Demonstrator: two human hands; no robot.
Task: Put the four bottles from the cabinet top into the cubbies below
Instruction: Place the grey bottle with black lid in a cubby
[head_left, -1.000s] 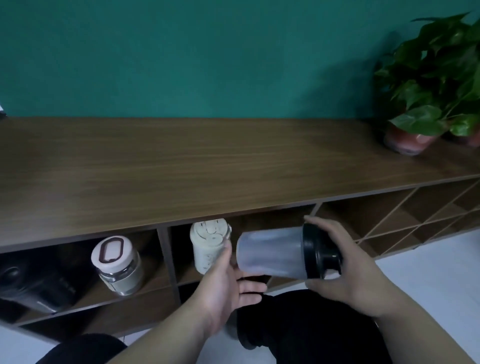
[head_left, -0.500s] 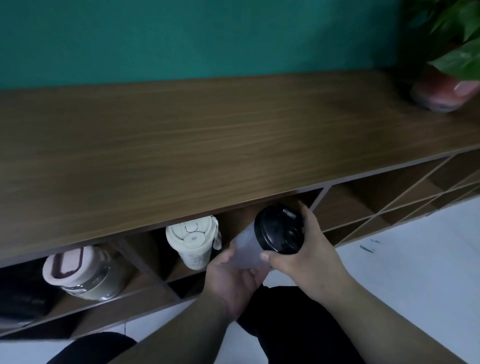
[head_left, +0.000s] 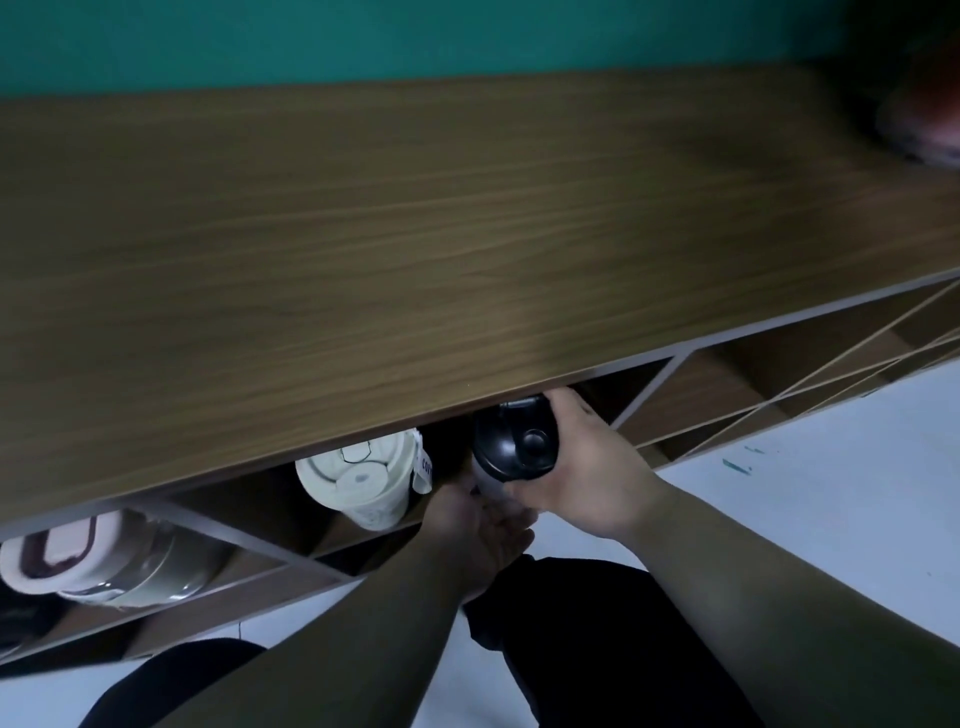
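A clear shaker bottle with a black lid (head_left: 515, 441) sits at the mouth of a cubby, just under the edge of the wooden cabinet top (head_left: 415, 234). My right hand (head_left: 587, 462) grips its lid end. My left hand (head_left: 478, 525) cups the body from below. To its left in the same cubby lies a cream bottle (head_left: 363, 480). A bottle with a white lid and a dark oval ring (head_left: 88, 556) lies in the cubby further left. A dark object (head_left: 15, 618) shows at the far left edge, mostly hidden.
More cubbies (head_left: 727, 384) open to the right with thin dividers. A reddish plant pot (head_left: 924, 124) stands at the far right of the cabinet top. White floor (head_left: 805, 493) lies below. My dark-trousered knees (head_left: 571, 623) are close to the cabinet front.
The shaker bottle has turned lid-first toward me and moved up into the cubby opening beside the cream bottle. My view has tilted down and closer to the cabinet.
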